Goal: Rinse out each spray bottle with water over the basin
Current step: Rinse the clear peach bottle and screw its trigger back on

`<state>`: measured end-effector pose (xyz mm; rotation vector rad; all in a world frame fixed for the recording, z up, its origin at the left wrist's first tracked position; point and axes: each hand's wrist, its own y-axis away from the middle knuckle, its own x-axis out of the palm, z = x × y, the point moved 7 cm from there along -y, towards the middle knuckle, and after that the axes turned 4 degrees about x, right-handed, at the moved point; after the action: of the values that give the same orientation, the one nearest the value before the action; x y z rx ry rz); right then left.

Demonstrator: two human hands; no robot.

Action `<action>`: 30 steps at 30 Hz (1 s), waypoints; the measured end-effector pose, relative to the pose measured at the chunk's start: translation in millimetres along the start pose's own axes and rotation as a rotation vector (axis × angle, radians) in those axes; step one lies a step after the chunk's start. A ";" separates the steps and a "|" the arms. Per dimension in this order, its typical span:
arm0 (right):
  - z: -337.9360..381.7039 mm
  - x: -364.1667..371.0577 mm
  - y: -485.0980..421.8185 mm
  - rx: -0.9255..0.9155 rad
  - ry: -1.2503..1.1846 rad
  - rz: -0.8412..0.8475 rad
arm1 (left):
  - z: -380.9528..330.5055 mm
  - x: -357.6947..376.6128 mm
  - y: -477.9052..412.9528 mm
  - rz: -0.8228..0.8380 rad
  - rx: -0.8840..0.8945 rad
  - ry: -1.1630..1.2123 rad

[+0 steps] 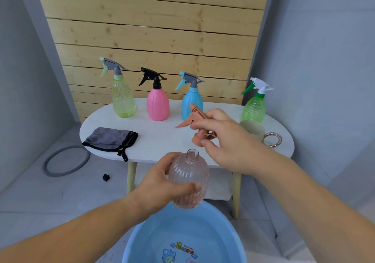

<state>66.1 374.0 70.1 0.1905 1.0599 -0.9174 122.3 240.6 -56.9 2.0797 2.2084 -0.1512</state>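
Your left hand [162, 183] wraps the pink bottle [188, 179] around its ribbed belly, thumb across the front. It holds the bottle upright just above the blue basin [203, 228], open neck pointing up. Your right hand [225, 139] pinches the detached spray head [191, 118] near its collar, just above and right of that neck, trigger pointing left, wrist bent downward. The cup [253, 129] sits on the table [162, 141] just beyond your right hand, so that hand is likely the nearer one for fetching water.
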 end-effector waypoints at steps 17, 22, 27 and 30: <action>3.0 20.3 8.7 -0.011 -0.274 0.070 | -0.9 0.0 1.4 0.015 -0.019 0.063; -7.3 31.5 7.6 0.053 -0.238 0.170 | -1.0 1.7 2.3 0.013 -0.026 0.052; -10.2 30.1 6.4 0.065 -0.330 0.161 | -3.0 6.8 3.3 0.034 -0.013 0.054; -12.3 35.8 6.3 0.058 -0.286 0.157 | -3.7 10.6 3.6 0.043 -0.006 0.069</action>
<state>68.6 364.8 32.9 0.1816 0.7434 -0.8059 125.3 251.8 -54.8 2.1591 2.1969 -0.0700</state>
